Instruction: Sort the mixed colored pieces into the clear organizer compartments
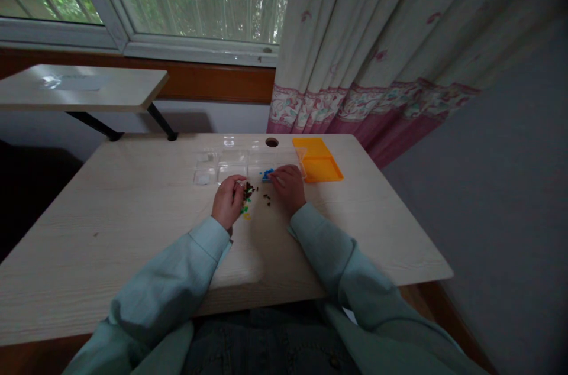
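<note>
My left hand (228, 202) rests on the table with curled fingers, against the left side of a pile of small brown pieces (248, 189). What its fingers hold, if anything, is too small to make out. Green pieces (245, 208) and yellow pieces (247, 216) lie just below the brown ones. My right hand (289, 187) has its fingertips pinched together beside small blue pieces (267, 174) at the front of a clear compartment box (233, 165); the thing in the pinch does not show. Between my hands lie several loose dark pieces (267, 199).
An orange tray (323, 169) lies at the box's right end. A round hole (272, 142) is in the table (146, 209) near its back edge. At the back left stands a raised shelf (124, 88) on black legs. A curtain (337, 85) hangs behind the table.
</note>
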A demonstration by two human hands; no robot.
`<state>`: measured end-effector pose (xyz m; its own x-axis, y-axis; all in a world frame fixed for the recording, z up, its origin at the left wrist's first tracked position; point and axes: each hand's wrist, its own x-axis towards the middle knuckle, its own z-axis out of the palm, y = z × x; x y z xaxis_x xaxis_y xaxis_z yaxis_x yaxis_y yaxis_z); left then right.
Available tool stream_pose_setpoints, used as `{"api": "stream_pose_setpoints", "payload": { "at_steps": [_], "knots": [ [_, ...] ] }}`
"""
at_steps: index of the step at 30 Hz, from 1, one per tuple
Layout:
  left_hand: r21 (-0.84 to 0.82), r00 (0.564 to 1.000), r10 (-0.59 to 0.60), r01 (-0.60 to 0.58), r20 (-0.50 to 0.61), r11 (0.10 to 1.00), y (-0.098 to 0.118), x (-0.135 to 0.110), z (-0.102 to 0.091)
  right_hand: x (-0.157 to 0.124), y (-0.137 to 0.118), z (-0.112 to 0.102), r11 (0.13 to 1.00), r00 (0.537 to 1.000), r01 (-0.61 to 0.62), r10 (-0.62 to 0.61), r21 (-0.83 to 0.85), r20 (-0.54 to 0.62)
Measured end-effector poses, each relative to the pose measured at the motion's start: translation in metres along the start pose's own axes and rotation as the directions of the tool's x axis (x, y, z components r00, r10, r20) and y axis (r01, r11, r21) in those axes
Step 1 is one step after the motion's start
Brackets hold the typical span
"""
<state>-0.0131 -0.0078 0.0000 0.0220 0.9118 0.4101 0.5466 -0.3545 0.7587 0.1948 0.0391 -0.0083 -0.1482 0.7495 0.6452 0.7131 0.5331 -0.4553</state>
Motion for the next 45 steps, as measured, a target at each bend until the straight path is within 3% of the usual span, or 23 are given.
{"api": "stream_pose_setpoints", "payload": {
  "at_steps": [4,10,18,23,27,29,34,40,45],
  "knots": [
    [-0.004,0.999,-0.001,0.001,-0.035,1.000,0.000,0.000,0.000,0.001,0.008,0.000,0.994,0.996,-0.091,0.090,-0.067,-0.015],
    [0.012,0.997,0.032,-0.031,-0.075,0.999,0.001,0.003,-0.003,-0.001,0.009,0.002,0.988,0.993,-0.121,0.120,-0.094,-0.014],
    [0.095,0.992,0.103,-0.096,-0.076,0.991,0.001,0.009,-0.027,-0.001,0.008,0.001,0.984,0.992,-0.125,0.126,-0.125,-0.002],
    [0.180,0.985,0.162,-0.170,0.061,0.969,-0.012,0.013,-0.044,0.000,0.009,0.002,0.987,0.993,-0.114,0.114,-0.109,-0.010],
    [0.213,0.937,0.241,-0.297,0.251,0.931,-0.033,0.013,-0.058,0.001,0.004,0.000,0.995,0.996,-0.083,0.082,-0.050,-0.023],
    [0.206,0.921,0.259,-0.325,0.290,0.923,-0.041,0.012,-0.064,-0.001,-0.002,0.000,0.999,0.999,-0.036,0.036,0.018,0.008],
    [0.181,0.902,0.248,-0.326,0.355,0.928,-0.047,0.009,-0.073,-0.010,-0.021,0.009,0.969,0.975,0.095,-0.137,0.230,0.175],
    [0.134,0.907,0.202,-0.267,0.371,0.954,-0.042,0.008,-0.072,-0.019,-0.033,0.022,0.949,0.949,-0.008,-0.091,0.315,0.300],
    [-0.014,0.895,0.192,-0.204,0.402,0.979,-0.038,0.003,-0.068,-0.019,-0.035,0.024,0.946,0.934,-0.020,-0.097,0.322,0.345]
  ]
}}
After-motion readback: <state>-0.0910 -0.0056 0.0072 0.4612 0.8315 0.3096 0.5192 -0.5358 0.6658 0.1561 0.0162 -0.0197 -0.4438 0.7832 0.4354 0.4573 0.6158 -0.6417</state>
